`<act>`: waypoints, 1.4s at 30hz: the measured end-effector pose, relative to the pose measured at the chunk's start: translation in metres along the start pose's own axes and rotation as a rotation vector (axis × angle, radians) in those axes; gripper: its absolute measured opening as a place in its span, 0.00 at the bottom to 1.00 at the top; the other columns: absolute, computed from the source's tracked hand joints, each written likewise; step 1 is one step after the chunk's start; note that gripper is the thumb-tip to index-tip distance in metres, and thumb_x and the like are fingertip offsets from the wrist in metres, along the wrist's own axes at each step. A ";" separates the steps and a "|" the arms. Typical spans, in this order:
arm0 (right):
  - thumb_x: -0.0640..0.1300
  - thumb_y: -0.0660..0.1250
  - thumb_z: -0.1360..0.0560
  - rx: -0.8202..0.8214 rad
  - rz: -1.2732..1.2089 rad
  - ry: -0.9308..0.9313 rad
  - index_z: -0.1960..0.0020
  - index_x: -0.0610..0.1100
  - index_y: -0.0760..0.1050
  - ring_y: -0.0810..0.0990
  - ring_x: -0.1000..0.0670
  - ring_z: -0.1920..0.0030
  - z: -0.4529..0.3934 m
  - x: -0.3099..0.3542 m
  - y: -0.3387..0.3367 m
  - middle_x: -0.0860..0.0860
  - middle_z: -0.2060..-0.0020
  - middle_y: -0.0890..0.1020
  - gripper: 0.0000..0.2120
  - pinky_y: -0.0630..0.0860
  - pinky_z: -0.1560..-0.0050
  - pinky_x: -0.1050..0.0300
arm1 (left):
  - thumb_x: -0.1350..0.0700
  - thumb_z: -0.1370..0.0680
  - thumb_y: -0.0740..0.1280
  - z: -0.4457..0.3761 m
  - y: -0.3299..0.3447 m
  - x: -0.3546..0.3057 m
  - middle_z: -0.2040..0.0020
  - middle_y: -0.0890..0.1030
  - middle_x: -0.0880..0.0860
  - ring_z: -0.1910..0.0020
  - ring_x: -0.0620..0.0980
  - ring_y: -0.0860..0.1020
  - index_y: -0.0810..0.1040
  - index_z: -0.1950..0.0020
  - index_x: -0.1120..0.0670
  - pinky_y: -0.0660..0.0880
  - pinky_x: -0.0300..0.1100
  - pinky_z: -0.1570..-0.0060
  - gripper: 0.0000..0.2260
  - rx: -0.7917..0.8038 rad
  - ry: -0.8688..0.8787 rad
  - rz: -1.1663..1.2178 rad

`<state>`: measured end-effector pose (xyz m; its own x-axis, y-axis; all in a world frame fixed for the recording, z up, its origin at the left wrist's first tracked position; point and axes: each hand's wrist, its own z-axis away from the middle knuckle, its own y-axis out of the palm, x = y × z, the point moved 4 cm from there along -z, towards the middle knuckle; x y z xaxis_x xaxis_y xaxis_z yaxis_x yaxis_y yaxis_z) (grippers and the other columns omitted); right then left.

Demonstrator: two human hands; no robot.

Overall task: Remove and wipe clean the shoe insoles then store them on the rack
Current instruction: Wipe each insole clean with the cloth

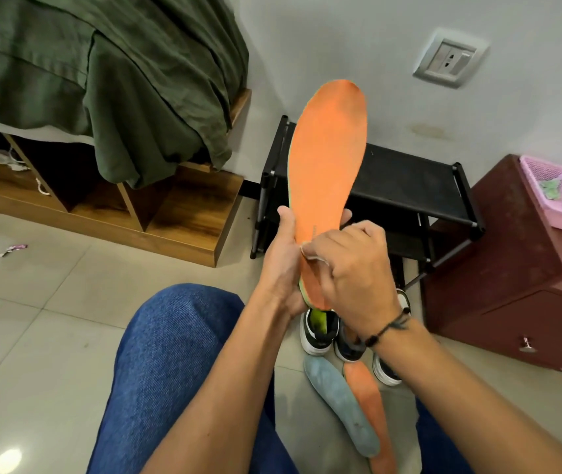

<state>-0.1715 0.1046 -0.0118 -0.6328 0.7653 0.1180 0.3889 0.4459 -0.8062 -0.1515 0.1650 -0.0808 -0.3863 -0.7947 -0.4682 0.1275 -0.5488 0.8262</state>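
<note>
I logged the left hand (281, 265) gripping the orange insole (329, 165) upright before the rack (409, 186), right hand (351, 265) pinching a small wipe (310, 255) at its heel; hard rubbing might fold it.

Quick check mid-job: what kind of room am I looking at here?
Most likely a bedroom in a home. A bed with a green blanket stands at the left, a black shoe rack against the wall, and a maroon drawer cabinet at the right, all on a tiled floor.
</note>
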 end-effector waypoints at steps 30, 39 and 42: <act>0.39 0.57 0.29 0.066 -0.095 -0.010 0.64 0.44 0.80 0.78 0.43 0.66 0.003 -0.017 0.004 0.50 0.68 0.80 0.13 0.70 0.55 0.49 | 0.35 0.22 0.49 -0.005 -0.008 0.003 0.44 0.79 0.63 0.46 0.57 0.80 0.71 0.35 0.64 0.78 0.46 0.49 0.35 -0.099 0.099 -0.052; 0.32 0.69 0.31 0.305 -0.510 0.381 0.58 0.47 0.84 0.79 0.56 0.61 0.002 -0.029 -0.016 0.54 0.63 0.82 0.11 0.76 0.57 0.64 | 0.35 0.22 0.43 -0.004 -0.001 -0.004 0.50 0.82 0.60 0.53 0.56 0.81 0.75 0.39 0.61 0.79 0.47 0.51 0.36 -0.111 0.111 -0.120; 0.34 0.67 0.30 0.122 -0.384 0.352 0.58 0.44 0.83 0.78 0.53 0.61 -0.015 -0.038 -0.028 0.52 0.63 0.81 0.08 0.75 0.57 0.59 | 0.32 0.27 0.54 -0.004 0.004 -0.003 0.38 0.75 0.67 0.39 0.65 0.74 0.72 0.33 0.60 0.70 0.58 0.37 0.37 -0.083 0.146 -0.055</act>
<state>-0.1478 0.0704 0.0149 -0.4429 0.6766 0.5882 0.0798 0.6832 -0.7258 -0.1465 0.1638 -0.0773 -0.2590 -0.7889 -0.5573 0.1868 -0.6070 0.7724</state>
